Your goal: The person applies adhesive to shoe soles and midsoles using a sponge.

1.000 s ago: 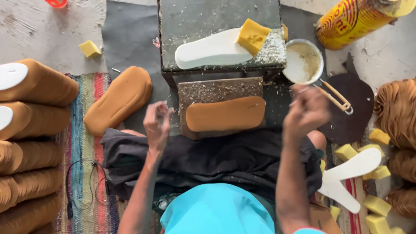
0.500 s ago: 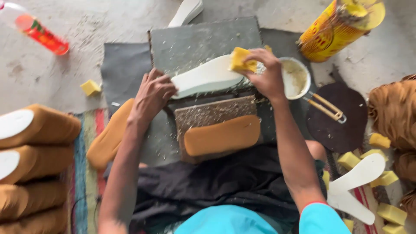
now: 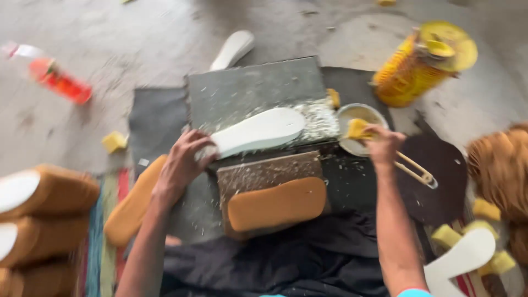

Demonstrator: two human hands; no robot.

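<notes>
Down on the rough concrete floor, a glue-spattered grey slab carries a white insole; the left hand clamps its heel end, while the right hand pinches a yellow sponge over a small bowl.

Right hand has moved off the white sole, carrying the yellow sponge over to the small bowl. Left hand has slid down to the sole's heel end.
</notes>
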